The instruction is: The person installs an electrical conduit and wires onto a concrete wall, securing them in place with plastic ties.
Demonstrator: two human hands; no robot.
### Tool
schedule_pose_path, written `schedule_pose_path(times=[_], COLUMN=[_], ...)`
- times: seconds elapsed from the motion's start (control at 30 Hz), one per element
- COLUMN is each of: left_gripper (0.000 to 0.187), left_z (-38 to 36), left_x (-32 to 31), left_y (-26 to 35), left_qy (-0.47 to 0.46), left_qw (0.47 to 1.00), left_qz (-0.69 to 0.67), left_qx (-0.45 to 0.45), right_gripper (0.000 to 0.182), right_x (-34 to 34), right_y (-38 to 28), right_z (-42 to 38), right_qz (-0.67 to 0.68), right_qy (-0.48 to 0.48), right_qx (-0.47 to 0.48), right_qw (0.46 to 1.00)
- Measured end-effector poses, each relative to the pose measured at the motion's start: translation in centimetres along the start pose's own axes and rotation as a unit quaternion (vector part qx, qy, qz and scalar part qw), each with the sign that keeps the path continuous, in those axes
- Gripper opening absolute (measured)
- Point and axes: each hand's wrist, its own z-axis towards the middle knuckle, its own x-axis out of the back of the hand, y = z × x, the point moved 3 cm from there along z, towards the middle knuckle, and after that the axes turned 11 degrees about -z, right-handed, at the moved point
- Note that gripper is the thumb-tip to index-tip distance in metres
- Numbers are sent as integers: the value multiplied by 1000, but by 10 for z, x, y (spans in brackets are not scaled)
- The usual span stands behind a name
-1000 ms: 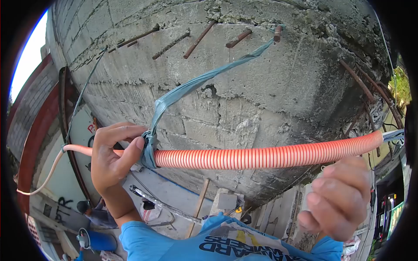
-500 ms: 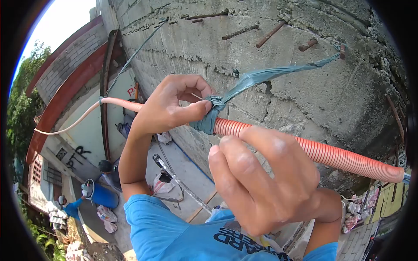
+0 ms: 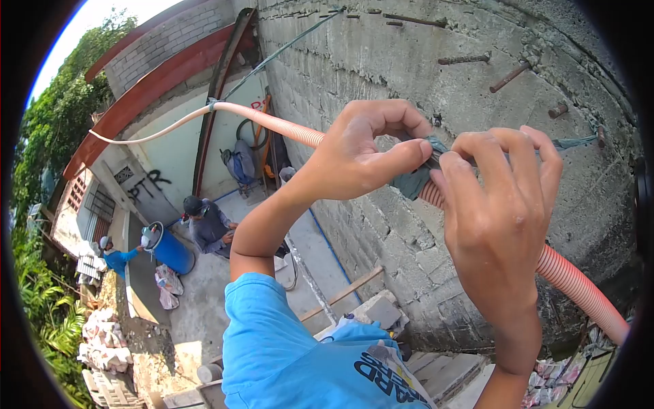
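An orange corrugated hose (image 3: 579, 286) runs across the view behind my hands. A blue-green plastic strip (image 3: 410, 184) is wrapped around it and knotted. My left hand (image 3: 371, 146) pinches the strip at the knot between thumb and fingers. Close beside it, my right hand (image 3: 501, 198) has its fingertips closed on the same strip, and its fingers cover part of the knot. Past my right hand the strip stretches to a rusty rebar stub (image 3: 601, 137) in the wall. Further left, another strip (image 3: 272, 61) ties the hose up to the wall.
A rough concrete wall (image 3: 449, 82) with several rebar stubs rises in front. Below, one person (image 3: 208, 228) crouches on the floor, and another person (image 3: 117, 258) in blue stands by a blue drum (image 3: 172, 251). A wooden plank (image 3: 344, 293) lies near the wall's foot.
My right hand has moved up and away from me, from its loose position before the hose onto the strip beside my left hand. The view has shifted, so more floor shows.
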Motion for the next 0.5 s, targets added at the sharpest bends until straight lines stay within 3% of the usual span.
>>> schedule_pose_path(times=[0.27,0.37,0.5], left_gripper=[22,22,20], left_z=[-4,-1,-2], left_x=[2,7,7], left_y=[4,1,-2], left_qy=[1,-55,-70], left_qw=[999,968,990], left_qz=[26,227,119], left_qx=[-43,-96,-11], right_gripper=[18,19,20], right_x=[-5,2,8], right_y=[-2,-2,-3], right_z=[-1,-1,-1], right_qz=[38,55,49], right_qy=[0,-12,-48], right_qx=[11,6,-28], right_qw=[999,998,997])
